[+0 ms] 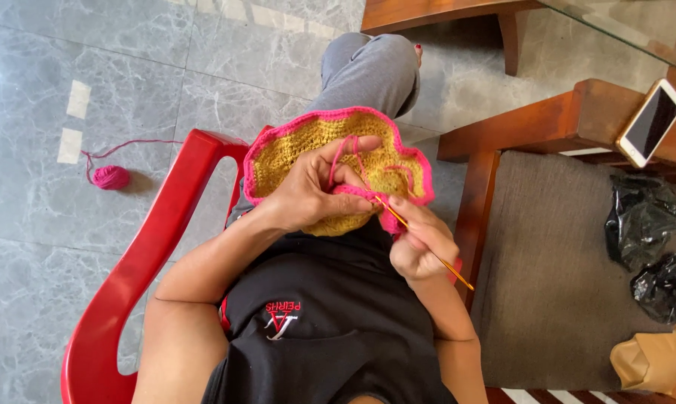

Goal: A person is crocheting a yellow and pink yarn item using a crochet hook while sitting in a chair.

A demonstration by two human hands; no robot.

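The crochet piece (330,161) lies on the person's lap, above the red chair (139,262). Its body is yellow and round, with a wavy rim. A pink border already runs along the far rim and both sides; the near rim, under the hands, is largely hidden, so how much of the border is left there cannot be read.

The left hand (308,191) is closed on the near rim, with pink yarn (342,153) looped over a raised finger. The right hand (420,239) is closed in a pinch on the crochet hook (428,247), whose tip meets the pink rim beside the left fingers (the stitch itself is too small to make out).

The yarn ball (111,177) rests on the floor, well apart; it is small but not spent.

A phone (650,122) lies on the wooden bench at the right.
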